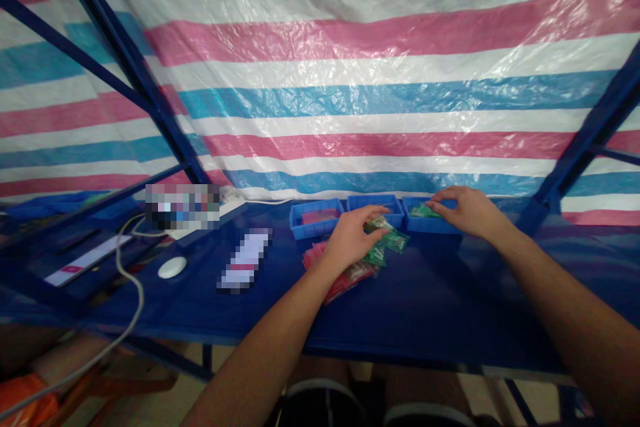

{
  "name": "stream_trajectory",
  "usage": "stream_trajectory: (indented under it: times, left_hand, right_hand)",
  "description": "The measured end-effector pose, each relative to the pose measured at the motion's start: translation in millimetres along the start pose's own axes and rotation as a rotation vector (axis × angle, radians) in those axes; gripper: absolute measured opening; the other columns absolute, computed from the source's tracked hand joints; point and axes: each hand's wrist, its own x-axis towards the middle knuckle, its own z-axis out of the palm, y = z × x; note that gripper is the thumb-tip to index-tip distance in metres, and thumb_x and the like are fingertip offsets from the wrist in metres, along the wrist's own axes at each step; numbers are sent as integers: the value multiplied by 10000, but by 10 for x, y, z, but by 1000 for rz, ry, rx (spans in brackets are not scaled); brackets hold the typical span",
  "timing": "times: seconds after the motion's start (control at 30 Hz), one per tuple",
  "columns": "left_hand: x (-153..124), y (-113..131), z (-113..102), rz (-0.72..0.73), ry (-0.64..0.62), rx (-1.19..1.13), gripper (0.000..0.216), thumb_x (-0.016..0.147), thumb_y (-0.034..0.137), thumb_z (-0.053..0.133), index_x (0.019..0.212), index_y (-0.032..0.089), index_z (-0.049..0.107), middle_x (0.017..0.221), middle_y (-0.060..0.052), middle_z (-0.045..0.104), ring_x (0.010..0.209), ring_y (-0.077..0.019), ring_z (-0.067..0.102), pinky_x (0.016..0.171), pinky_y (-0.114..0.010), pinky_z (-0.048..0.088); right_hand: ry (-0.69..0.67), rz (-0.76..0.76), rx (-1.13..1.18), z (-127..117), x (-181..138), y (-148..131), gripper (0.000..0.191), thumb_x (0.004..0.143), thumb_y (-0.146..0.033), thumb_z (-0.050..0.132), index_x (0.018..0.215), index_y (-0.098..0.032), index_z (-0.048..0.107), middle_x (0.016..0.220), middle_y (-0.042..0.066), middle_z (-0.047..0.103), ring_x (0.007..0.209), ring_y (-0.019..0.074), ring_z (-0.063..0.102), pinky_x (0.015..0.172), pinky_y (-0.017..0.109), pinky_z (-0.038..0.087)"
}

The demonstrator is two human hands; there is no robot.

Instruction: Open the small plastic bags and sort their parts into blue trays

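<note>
My left hand (353,235) reaches over a pile on the table, its thumb and fingers curled around a pale green packet (379,222). Beneath and beside it lie more green packets (397,241) and a fan of red packets (345,285), partly hidden by the wrist. At the right blue bin (440,226), my right hand (463,210) pinches a small green packet (424,211) at the fingertips, over the bin. A middle blue bin (395,204) stands behind my left hand, its inside mostly covered. In the left blue bin (316,230) lies something flat and reddish.
On the blue table (450,307) to the left are a blurred-out phone-like object (245,260), a white mouse (172,267) and a pale cable (131,273). Blue frame posts (165,107) rise at both sides before a striped tarp (375,100).
</note>
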Motion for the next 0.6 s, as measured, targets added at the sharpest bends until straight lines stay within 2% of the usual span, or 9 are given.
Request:
stream_trajectory:
  times: [0.07,0.1,0.2,0.3,0.47,0.6]
  left_hand:
    - [3,39,-5,-35,15,-43,445,900,232,772,1338,259,704,1123,-38,809,1013,-221,763,937,-341,595]
    - [5,59,-6,-49,32,-69,448,904,237,766,1346,253,698,1108,-40,809,1004,-220,763,922,-336,596]
    - [7,102,-2,-62,76,-176,458,908,235,753,1359,225,680,1123,-64,798,1015,-223,762,922,-336,598]
    - [0,109,11,-38,70,-266,451,910,203,727,1357,205,664,1146,-76,791,1034,-221,760,951,-343,597]
    - [-14,79,27,-38,42,-262,431,909,168,701,1338,202,667,1139,-75,798,1037,-220,766,934,-334,605]
    - [-11,57,36,-47,52,-254,378,930,264,744,1300,202,696,1083,-72,812,975,-214,781,904,-336,615]
  right_hand:
    - [99,-54,146,0,-26,-263,319,961,-513,658,970,-246,833,1082,100,818,1052,332,748,977,458,553]
    - [112,-45,259,17,-47,-397,329,969,-531,656,1001,-249,822,1078,91,817,1024,315,751,946,444,565]
    - [-32,46,677,125,-136,-750,400,924,-568,736,1174,-259,781,1103,79,814,916,271,759,840,406,605]
    - [-196,76,959,283,-229,-969,489,806,-517,877,1204,-258,762,1176,83,805,897,257,763,803,391,623]
    - [-223,173,1084,446,-281,-1070,391,766,-502,903,1050,-256,794,957,45,828,755,225,751,742,375,619]
    - [-173,164,1040,438,-272,-1077,341,766,-505,898,965,-240,816,944,53,832,780,235,755,766,377,605]
